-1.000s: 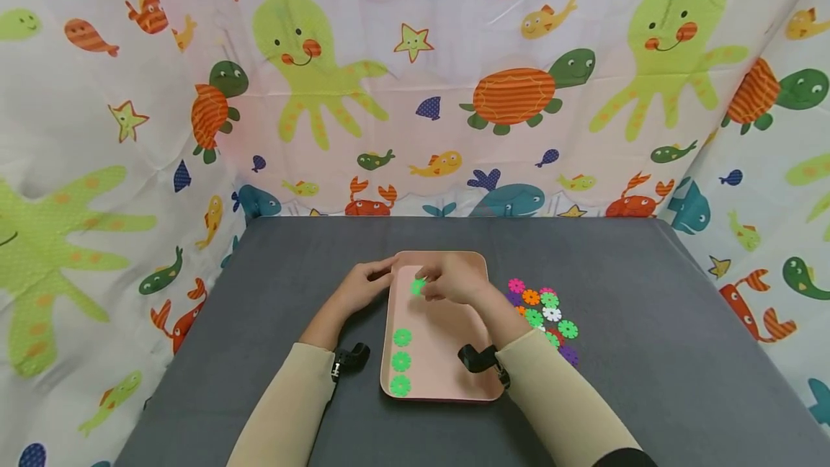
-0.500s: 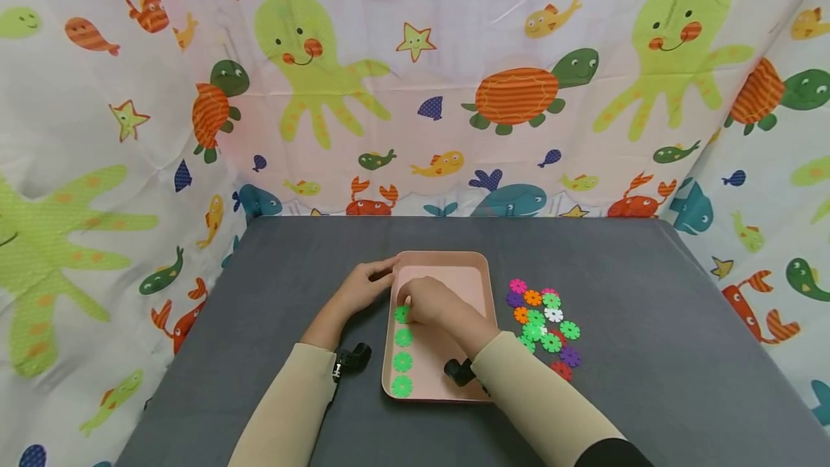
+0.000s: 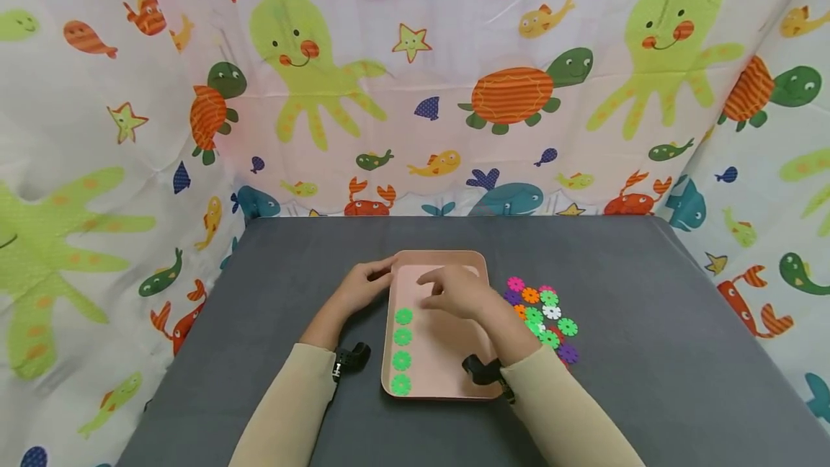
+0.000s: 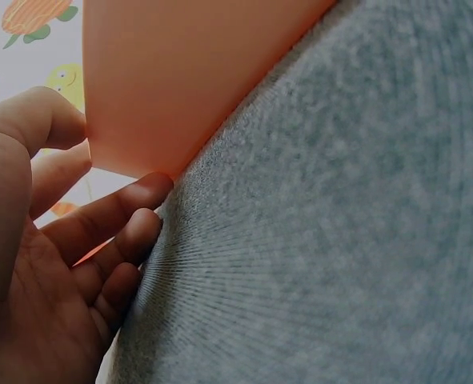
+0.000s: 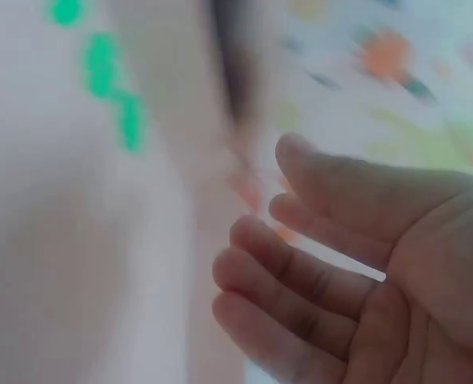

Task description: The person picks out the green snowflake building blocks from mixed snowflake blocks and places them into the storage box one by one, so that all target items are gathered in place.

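Observation:
My left hand (image 3: 364, 285) grips the far left corner of a pink rectangular tray (image 3: 441, 256). Its thumb (image 4: 64, 128) is up against the tray rim, while other fingertips reach the tray's lower corner at the cloth. Above the tray hovers my right hand (image 3: 459, 294), holding nothing, thumb and fingers apart. Several green notched plastic discs, shaped like flowers, line the tray's left side; the farthest green disc (image 3: 403, 316) lies left of and nearer than the right hand's fingertips. In the right wrist view the right hand (image 5: 356, 272) shows its empty palm.
Right of the tray lies a loose pile of notched discs in pink, orange, purple, white, red and green, including a green disc (image 3: 567, 327); my right forearm partly covers it. Grey cloth (image 3: 311, 251) covers the table. A printed sea-animal curtain (image 3: 415, 92) hangs behind and at both sides.
My right hand brought a green disc toward the near left of the tray, set it at the far end of the row, let go, and lifted back right. The left hand stayed put.

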Action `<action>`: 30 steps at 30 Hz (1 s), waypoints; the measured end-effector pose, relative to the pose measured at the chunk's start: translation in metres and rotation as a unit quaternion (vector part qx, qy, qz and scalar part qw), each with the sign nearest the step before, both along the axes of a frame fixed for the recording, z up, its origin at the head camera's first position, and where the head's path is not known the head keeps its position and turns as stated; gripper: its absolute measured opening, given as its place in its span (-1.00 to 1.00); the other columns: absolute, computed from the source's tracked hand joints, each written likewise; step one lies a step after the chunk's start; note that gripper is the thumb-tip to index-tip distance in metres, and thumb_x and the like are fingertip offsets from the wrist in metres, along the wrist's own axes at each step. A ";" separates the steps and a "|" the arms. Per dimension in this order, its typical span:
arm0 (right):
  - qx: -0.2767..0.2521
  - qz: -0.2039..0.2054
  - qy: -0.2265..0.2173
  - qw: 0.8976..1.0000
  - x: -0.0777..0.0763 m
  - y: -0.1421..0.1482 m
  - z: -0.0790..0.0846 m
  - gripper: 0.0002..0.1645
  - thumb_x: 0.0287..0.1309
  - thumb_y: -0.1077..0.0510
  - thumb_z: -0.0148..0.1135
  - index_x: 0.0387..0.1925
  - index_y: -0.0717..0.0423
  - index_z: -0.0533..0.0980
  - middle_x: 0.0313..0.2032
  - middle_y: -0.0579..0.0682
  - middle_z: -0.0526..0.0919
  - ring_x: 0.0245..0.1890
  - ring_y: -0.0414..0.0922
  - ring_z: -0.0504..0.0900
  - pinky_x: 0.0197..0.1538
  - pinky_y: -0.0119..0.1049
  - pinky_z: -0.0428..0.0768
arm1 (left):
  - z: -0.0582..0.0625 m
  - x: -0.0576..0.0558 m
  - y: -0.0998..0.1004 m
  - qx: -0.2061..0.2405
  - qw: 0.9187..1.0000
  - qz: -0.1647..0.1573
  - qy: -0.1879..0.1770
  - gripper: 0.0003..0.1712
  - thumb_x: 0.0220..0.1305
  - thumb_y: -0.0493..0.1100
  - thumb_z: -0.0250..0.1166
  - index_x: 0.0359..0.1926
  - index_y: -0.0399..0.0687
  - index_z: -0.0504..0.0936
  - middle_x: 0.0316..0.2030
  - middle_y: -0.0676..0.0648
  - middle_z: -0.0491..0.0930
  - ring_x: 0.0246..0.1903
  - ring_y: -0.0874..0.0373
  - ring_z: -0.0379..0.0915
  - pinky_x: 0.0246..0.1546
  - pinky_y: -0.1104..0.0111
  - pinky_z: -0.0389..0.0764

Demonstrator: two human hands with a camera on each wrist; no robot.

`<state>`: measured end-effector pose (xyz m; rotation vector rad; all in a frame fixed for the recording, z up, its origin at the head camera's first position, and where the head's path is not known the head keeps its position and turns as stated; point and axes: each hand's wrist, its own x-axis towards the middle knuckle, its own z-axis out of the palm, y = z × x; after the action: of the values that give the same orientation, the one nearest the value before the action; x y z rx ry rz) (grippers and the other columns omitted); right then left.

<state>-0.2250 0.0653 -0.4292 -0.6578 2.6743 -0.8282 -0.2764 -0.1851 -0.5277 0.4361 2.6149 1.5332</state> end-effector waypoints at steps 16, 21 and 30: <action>0.032 -0.359 -0.013 0.933 0.001 0.156 -0.039 -0.52 0.32 0.11 0.36 0.17 0.28 0.60 0.11 0.37 0.60 0.00 0.31 0.57 -0.05 0.18 0.56 | 0.001 0.001 0.000 0.001 1.000 0.000 0.000 -0.48 0.50 -0.11 0.27 0.42 0.14 0.53 0.33 -0.11 0.51 0.32 -0.05 0.42 0.26 0.01 0.46; 0.030 -0.365 -0.041 0.930 -0.001 0.161 -0.045 -0.54 0.26 0.15 0.38 0.13 0.31 0.61 0.10 0.39 0.60 -0.07 0.29 0.57 -0.10 0.14 0.59 | 0.001 0.000 -0.001 0.008 1.000 0.006 0.002 -0.50 0.50 -0.12 0.27 0.41 0.13 0.54 0.33 -0.10 0.51 0.32 -0.05 0.42 0.25 0.02 0.48; -0.010 -0.389 -0.022 0.921 0.001 0.169 -0.051 -0.63 0.30 0.19 0.35 0.07 0.30 0.66 0.11 0.41 0.58 -0.06 0.26 0.54 -0.11 0.07 0.58 | -0.004 -0.001 0.002 0.005 1.000 0.005 0.005 -0.49 0.49 -0.12 0.28 0.41 0.14 0.54 0.32 -0.11 0.52 0.30 -0.04 0.44 0.22 0.00 0.50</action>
<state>-0.2239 0.2347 -0.4806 0.4785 2.8726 -1.0136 -0.2776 -0.1834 -0.5314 0.4338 2.6213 1.5529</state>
